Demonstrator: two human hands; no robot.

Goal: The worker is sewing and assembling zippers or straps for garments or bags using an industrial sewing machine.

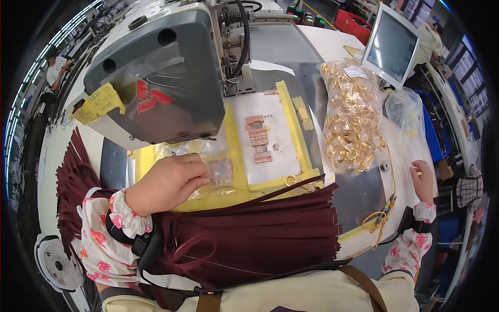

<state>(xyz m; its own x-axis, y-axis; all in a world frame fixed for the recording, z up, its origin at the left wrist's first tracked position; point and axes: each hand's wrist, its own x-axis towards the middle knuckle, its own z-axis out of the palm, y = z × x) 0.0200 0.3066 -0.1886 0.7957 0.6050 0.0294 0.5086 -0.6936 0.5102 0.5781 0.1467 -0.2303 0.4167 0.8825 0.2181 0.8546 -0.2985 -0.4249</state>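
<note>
My left hand [171, 182] is closed in a pinch under the head of the grey sewing machine [156, 93], and what its fingertips hold, if anything, is hidden. A thin strand runs rightward from near those fingers. Right of it, a white plate [273, 143] edged with yellow tape carries pinkish metal blocks [258, 139]. A large bundle of maroon straps [249, 234] lies across the table before me. Along its far edge runs a single strap by a gold ring-shaped fitting [290, 180]. My right hand [422, 181] hovers at the right, its fingers loosely bent and apart, apparently holding nothing.
A clear bag of gold hooks [353, 117] stands right of the plate, with a screen [391, 46] behind it. More maroon straps [78, 187] hang at the left near a white fan [58, 262]. Yellow cord [378, 221] lies at the right edge. Other people sit farther off.
</note>
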